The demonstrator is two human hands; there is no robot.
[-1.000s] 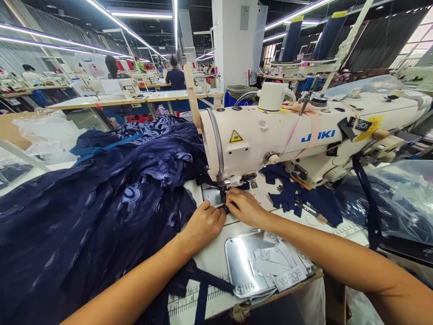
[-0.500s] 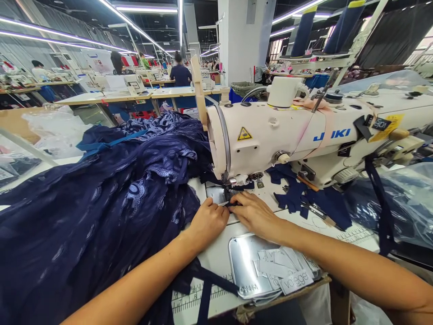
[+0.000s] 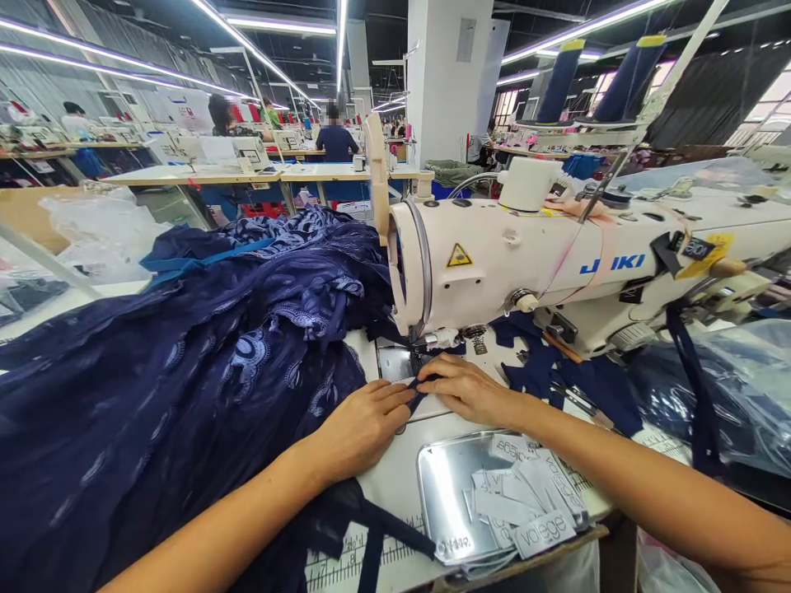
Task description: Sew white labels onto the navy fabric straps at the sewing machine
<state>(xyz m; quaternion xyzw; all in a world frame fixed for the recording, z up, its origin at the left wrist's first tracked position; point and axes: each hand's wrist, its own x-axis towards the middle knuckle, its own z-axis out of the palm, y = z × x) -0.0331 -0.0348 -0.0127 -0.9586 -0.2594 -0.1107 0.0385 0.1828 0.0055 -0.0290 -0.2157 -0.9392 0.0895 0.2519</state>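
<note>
Right in front of the sewing machine's needle area, my two hands work on a narrow navy fabric strip. My left hand has its fingers together at the strip's left side, beside a thin white edge that may be a label. From the other side, my right hand pinches the strip close to the presser foot. The fingers partly cover the piece. A large heap of navy embroidered fabric lies left of the machine and reaches under my left forearm.
A metal tray with several white labels sits at the table's front. Navy scraps and a pair of metal snips lie right of the needle area. Thread cones stand above, and people sit at machines behind.
My left hand has slid back toward me, its curled fingers now straighter, uncovering more of the strip. My right hand stays by the presser foot. The camera view has shifted slightly.
</note>
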